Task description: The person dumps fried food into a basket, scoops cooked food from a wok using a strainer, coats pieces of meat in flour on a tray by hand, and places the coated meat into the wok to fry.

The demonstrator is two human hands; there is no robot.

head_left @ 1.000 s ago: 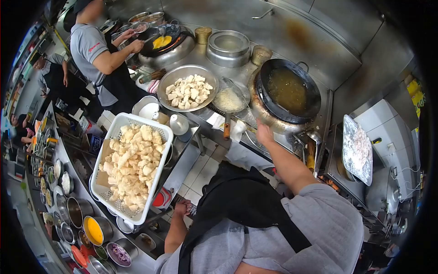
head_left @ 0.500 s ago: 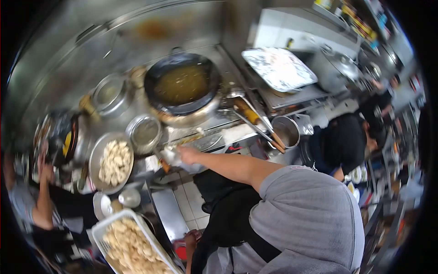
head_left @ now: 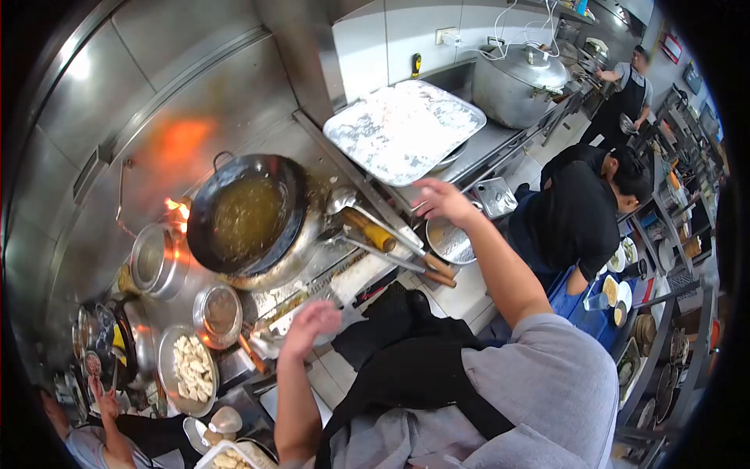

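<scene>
A big flat tray [head_left: 341, 125] is seen on the metal counter [head_left: 486, 148], between the black wok [head_left: 295, 207] and a big silver pot [head_left: 512, 90]. Its corners are round and its rim is thin and silver. Its inside is covered with something white, very bright in the middle, with dull gray spots near the edges. The right hand [head_left: 444, 202] is held out just beside the tray's near corner, with its fingers stretched and a bit apart; whether the tray is touched cannot be told. The left hand [head_left: 312, 324] is lifted near a wooden handle [head_left: 251, 353]. Its fingers are blurred, so how wide they are cannot be told.
</scene>
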